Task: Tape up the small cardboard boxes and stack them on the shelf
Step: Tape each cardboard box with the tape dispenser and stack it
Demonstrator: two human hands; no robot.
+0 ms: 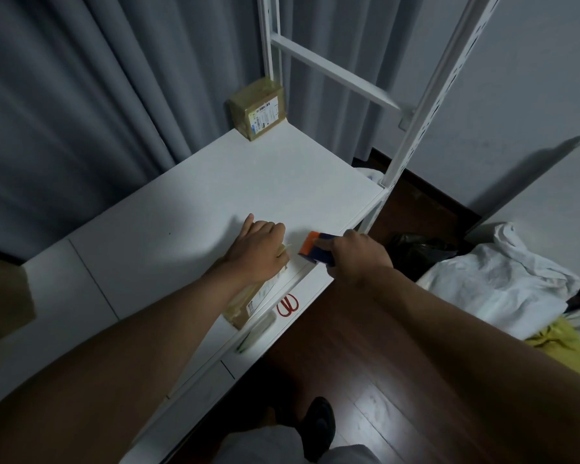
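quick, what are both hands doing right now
Left hand: fingers curled, pressing down on the cardboard box at the shelf's front edge.
Right hand: gripping the orange and blue tape dispenser.

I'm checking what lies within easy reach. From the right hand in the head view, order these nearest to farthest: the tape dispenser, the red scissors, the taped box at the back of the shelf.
1. Tape dispenser: gripped in the right hand itself.
2. Red scissors: just below the hand, on the lower ledge by the shelf's front edge.
3. Taped box: far back corner of the shelf, beside the upright.
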